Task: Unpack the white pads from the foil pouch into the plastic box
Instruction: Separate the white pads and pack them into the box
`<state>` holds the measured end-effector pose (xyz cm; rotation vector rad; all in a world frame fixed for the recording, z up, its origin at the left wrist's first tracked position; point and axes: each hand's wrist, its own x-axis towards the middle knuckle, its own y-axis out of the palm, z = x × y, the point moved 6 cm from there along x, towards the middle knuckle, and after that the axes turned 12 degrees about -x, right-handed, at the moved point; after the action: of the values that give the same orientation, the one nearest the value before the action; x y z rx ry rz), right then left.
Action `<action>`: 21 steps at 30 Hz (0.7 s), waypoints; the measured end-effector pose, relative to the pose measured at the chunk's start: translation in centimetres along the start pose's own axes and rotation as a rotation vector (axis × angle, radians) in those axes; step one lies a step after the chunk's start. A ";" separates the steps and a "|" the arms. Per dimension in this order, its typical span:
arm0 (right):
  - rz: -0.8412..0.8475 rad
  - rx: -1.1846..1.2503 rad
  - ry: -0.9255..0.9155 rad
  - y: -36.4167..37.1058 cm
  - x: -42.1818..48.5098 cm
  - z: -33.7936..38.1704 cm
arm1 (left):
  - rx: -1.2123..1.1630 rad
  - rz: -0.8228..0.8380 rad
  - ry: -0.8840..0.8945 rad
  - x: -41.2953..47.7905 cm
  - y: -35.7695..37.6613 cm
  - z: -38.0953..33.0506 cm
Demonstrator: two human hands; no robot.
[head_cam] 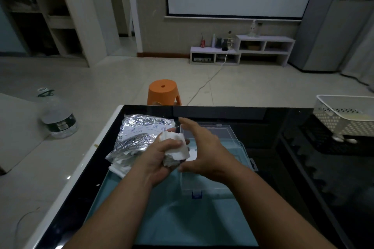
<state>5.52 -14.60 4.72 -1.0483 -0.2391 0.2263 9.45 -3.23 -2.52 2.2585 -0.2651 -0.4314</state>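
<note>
Two bare forearms reach in over a teal mat. Left hand grips a stack of soft white pads, thumb pressed on top, fingers curled beneath. Right hand hovers just beside it, fingers spread. Under them sits the clear, rigid plastic box; the crinkled foil pouch lies to its left on the glossy black table.

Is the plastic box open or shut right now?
Open: the plastic box has its clear lid tilted up behind.
</note>
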 end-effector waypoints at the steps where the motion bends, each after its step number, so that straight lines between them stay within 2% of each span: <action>1: 0.031 -0.025 -0.020 0.1 0.0 0.2 | 0.021 0.017 -0.018 -0.1 0.2 0.2; 6: 0.019 -0.103 -0.039 0.4 0.3 0.1 | 0.053 0.171 -0.042 -0.5 1.4 0.4; 9: 0.022 0.017 0.017 0.8 0.7 -0.6 | 0.041 0.249 -0.078 -0.5 1.6 0.6; 17: 0.028 -0.014 -0.033 0.0 0.3 0.0 | 0.101 0.323 -0.072 -0.7 2.2 0.8; 21: 0.072 -0.059 -0.033 0.7 0.4 0.2 | 0.081 0.299 -0.074 -0.8 2.5 1.1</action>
<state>5.82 -14.01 4.26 -1.1129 -0.2396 0.3033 8.18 -5.36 -1.13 2.2356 -0.6590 -0.3498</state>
